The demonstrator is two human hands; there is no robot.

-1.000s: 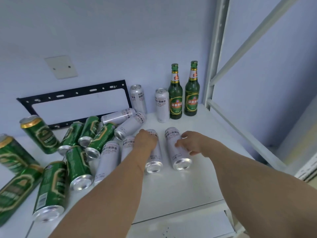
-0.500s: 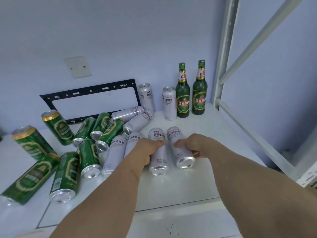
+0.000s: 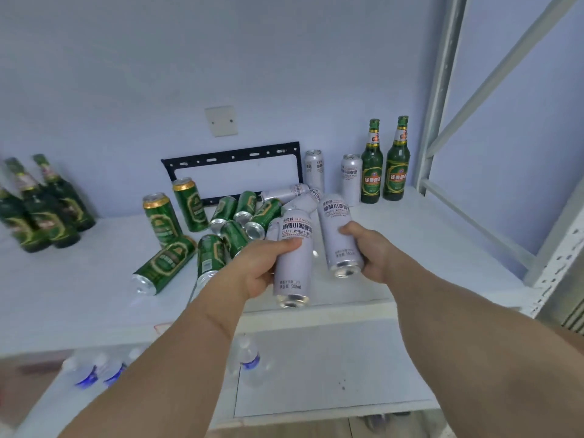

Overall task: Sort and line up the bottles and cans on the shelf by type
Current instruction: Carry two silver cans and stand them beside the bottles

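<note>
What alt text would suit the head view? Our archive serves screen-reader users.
Two bare hands each lift a white can above a white shelf: the left hand grips one white can, the right hand another. Behind lie tumbled green cans and white cans; two white cans and two green bottles stand at the back right.

white cans (image 3: 294,257), green bottles (image 3: 396,165), white shelf (image 3: 426,248)
</note>
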